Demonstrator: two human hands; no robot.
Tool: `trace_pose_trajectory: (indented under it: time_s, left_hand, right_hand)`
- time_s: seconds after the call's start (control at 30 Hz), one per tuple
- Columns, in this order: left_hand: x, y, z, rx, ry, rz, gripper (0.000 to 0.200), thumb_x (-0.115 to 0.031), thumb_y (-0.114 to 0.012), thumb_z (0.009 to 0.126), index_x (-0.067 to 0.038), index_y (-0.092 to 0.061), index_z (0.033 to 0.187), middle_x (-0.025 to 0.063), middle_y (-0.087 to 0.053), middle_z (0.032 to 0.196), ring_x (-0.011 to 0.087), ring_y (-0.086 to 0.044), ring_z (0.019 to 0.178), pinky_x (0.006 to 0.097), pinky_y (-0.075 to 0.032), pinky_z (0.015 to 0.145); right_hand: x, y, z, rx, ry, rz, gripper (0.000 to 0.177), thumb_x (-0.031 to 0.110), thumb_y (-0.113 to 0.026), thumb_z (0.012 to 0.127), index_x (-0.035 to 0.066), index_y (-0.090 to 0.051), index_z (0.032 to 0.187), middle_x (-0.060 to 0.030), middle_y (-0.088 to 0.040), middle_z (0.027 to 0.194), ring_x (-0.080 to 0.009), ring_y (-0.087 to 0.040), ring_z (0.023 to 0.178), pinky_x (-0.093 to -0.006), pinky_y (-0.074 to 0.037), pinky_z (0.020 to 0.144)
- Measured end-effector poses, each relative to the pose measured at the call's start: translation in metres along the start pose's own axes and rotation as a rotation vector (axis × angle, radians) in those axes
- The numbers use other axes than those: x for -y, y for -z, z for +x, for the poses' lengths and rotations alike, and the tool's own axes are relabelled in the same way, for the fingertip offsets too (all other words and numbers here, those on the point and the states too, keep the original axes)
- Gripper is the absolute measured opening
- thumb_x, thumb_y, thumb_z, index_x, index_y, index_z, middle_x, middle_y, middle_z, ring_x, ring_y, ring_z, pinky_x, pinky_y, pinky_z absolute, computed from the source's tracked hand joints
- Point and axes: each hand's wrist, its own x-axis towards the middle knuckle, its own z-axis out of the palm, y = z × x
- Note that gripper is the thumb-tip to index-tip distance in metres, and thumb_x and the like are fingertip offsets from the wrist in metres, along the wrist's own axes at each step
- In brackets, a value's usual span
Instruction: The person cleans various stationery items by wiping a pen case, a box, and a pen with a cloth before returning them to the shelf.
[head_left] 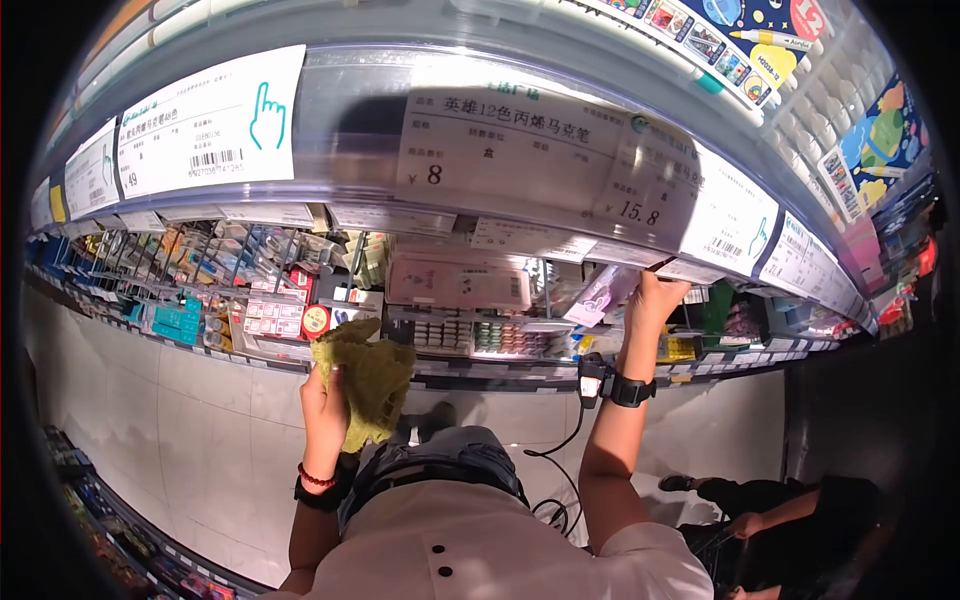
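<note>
Yellow-green is the cloth (380, 385), which hangs crumpled from the left hand (325, 412); the fingers are closed around its left edge, and its loose part spreads to the right, in front of the shelf (480, 380). The right hand (656, 298) is at the far right, just beside a lilac package (603, 297), below the large price labels (500, 140); its fingers are bent, but I cannot tell whether they hold something. If this package is fixed only lightly, a small push of the fingers could, I think, make it fall. The loose end of the cloth could also catch the small boxes (275, 312) on the left, because nothing controls that end. Near the right wrist a black cable (581, 418) hangs in a curve, so a quick arm movement could hook it. Another person (835, 510) is at the near right, and a careless backward step could cause a bump.
</note>
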Motion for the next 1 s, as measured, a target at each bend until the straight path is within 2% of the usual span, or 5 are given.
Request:
trace_pose_trajectory:
  time_s: [0.23,0.37,0.67,0.9,1.0]
  left_hand:
    - [0.005,-0.002,0.001,0.029,-0.02,-0.049,0.028,-0.018,-0.038,0.093,0.004,-0.053,0.102,0.0064,-0.06,0.084,0.011,-0.052,0.077,0.0252,-0.042,0.07]
    - [-0.006,0.005,-0.001,0.012,0.098,-0.26,0.039,-0.03,-0.036,0.094,0.004,-0.051,0.105,0.0046,-0.056,0.094,0.0091,-0.049,0.087,0.0234,-0.039,0.076]
    - [0.02,0.021,0.009,0.015,0.167,-1.033,0.045,-0.035,-0.035,0.092,-0.007,-0.035,0.128,0.0077,-0.043,0.126,0.0232,-0.04,0.116,0.0374,-0.033,0.097]
    - [0.028,0.041,0.001,0.195,0.082,-1.441,0.057,-0.047,-0.03,0.09,-0.01,-0.03,0.133,0.0105,-0.034,0.134,0.0272,-0.036,0.121,0.0415,-0.031,0.099]
    - [0.054,0.053,-0.004,0.063,0.128,-1.179,0.054,-0.043,-0.03,0.092,-0.01,-0.025,0.135,0.0104,-0.032,0.135,0.0267,-0.035,0.121,0.0403,-0.03,0.1]
  right_hand:
    - [0.017,-0.021,-0.003,0.14,0.192,-0.593,0.035,0.008,-0.059,0.072,-0.007,-0.051,0.103,-0.0228,-0.054,0.105,-0.0348,-0.052,0.094,-0.0376,-0.04,0.082]
    - [0.05,-0.036,-0.054,-0.077,0.026,-0.471,0.029,0.003,-0.061,0.075,-0.004,-0.051,0.101,-0.0099,-0.055,0.097,-0.0184,-0.051,0.086,-0.0284,-0.041,0.08]
    - [0.068,-0.088,-0.073,0.996,0.373,-0.413,0.025,0.004,-0.067,0.066,0.0,-0.056,0.088,-0.0144,-0.057,0.088,-0.0303,-0.052,0.086,-0.0362,-0.042,0.075]
    - [0.056,-0.097,-0.104,1.06,0.356,-0.575,0.05,0.009,-0.076,0.054,-0.002,-0.055,0.097,-0.0142,-0.051,0.088,-0.0307,-0.047,0.088,-0.0359,-0.041,0.078]
    - [0.053,-0.096,-0.106,1.053,0.37,-0.638,0.051,0.007,-0.077,0.052,-0.001,-0.055,0.097,-0.0125,-0.049,0.088,-0.03,-0.045,0.087,-0.0364,-0.038,0.078]
